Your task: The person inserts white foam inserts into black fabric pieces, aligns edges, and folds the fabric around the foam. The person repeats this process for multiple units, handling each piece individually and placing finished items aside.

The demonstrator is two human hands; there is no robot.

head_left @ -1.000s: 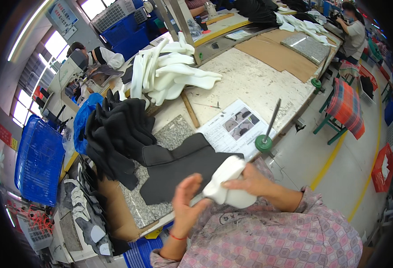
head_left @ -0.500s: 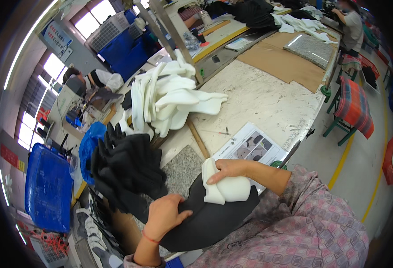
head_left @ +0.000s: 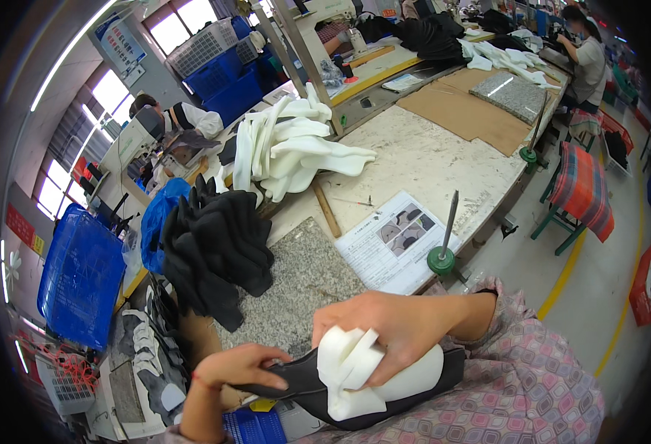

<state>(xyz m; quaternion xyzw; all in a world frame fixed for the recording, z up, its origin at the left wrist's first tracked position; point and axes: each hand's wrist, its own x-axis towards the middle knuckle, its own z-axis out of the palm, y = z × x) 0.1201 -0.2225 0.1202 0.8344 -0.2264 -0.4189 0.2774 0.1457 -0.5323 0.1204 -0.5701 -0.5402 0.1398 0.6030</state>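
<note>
My right hand point(head_left: 388, 325) is closed on a folded white foam piece point(head_left: 414, 374), its fingers wrapped over the curled part. Underneath the foam lies a black fabric piece point(head_left: 312, 379), close to my body at the table's near edge. Its narrow left end is pinched by my left hand point(head_left: 244, 367), thumb on top. Beyond my left hand, a heap of black fabric pieces point(head_left: 218, 240) lies over a grey speckled slab point(head_left: 307, 266). A pile of similar white foam pieces point(head_left: 288, 152) rests farther back on the table.
A printed sheet with pictures point(head_left: 396, 240) lies near a green-based metal spike point(head_left: 441, 260) at the right edge. A wooden stick point(head_left: 327, 209) is behind the slab. Blue crates point(head_left: 81, 281) stand left. A stool with a plaid cover point(head_left: 581, 189) and people at machines are farther off.
Both hands have come lower and nearer my body with the black piece and foam. My left hand has shifted left to the black piece's narrow end. The foam is bunched more tightly.
</note>
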